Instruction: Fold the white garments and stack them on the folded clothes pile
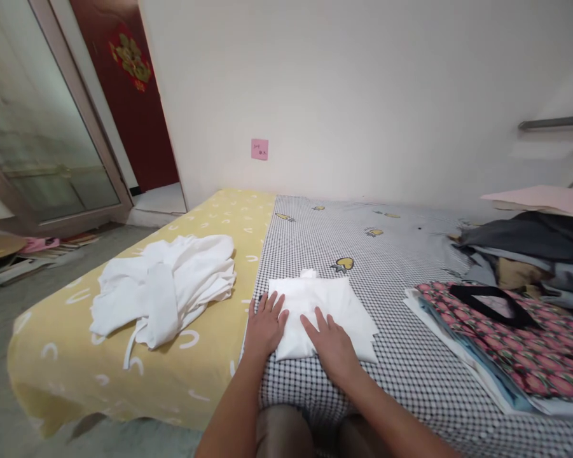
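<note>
A folded white garment (334,305) lies on the black-and-white checked sheet (410,356) in front of me. My left hand (266,324) rests flat at its left edge, fingers stretched out. Flat on the garment's lower middle lies my right hand (331,343), fingers spread and pointing up-left. Neither hand grips anything. A crumpled white garment (165,286) sits to the left on the yellow sheet (76,356).
A strawberry-print garment with a black neckline (500,331) tops a flat stack at the right. Dark and grey clothes (529,248) pile behind it. The wall carries a pink note (259,149). A glass door (38,127) and floor clutter (23,251) are at left.
</note>
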{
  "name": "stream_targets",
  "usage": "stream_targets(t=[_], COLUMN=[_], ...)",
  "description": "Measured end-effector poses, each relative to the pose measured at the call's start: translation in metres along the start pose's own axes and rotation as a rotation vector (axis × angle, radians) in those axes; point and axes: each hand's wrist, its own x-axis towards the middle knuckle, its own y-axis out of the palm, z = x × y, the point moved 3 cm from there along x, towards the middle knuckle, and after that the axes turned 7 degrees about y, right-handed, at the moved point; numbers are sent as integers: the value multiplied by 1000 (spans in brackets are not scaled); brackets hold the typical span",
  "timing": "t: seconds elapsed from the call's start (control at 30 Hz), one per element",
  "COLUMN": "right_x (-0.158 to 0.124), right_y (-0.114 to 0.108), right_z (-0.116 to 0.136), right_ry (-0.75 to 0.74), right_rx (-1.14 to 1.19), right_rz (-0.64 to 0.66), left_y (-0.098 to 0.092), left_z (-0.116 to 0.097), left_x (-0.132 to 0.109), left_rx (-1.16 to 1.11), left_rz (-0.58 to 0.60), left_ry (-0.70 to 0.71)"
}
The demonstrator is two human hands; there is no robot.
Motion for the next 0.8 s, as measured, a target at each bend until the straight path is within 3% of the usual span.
stream_targets(t=[0.07, 0.17, 0.27, 0.4, 0.5, 0.6, 0.8], right_x=[4, 20, 47, 79, 90, 98, 90], right_y=[-8, -26, -43, -56, -60, -64, -67], right_z=[-4, -17, -38, -59, -62, -62, -78], right_ry=[-1, -29, 14, 143, 240, 287, 402], right_rx=[29, 197, 623, 1153, 1720, 2085, 2322], right_rz=[62, 140, 279, 520, 622, 503, -15], left_y=[-3, -9, -12, -9, -6, -4, -7], left_z=[6, 18, 27, 27, 26, 27, 26], left_x=[1, 1, -2, -4, -2, 0, 4], left_rx=[-131, -379, -489, -402, -287, -176, 27], left_rz=[-51, -242, -398, -387, -352, -314, -266], left_ry=[-37, -150, -269, -292, -279, -247, -186])
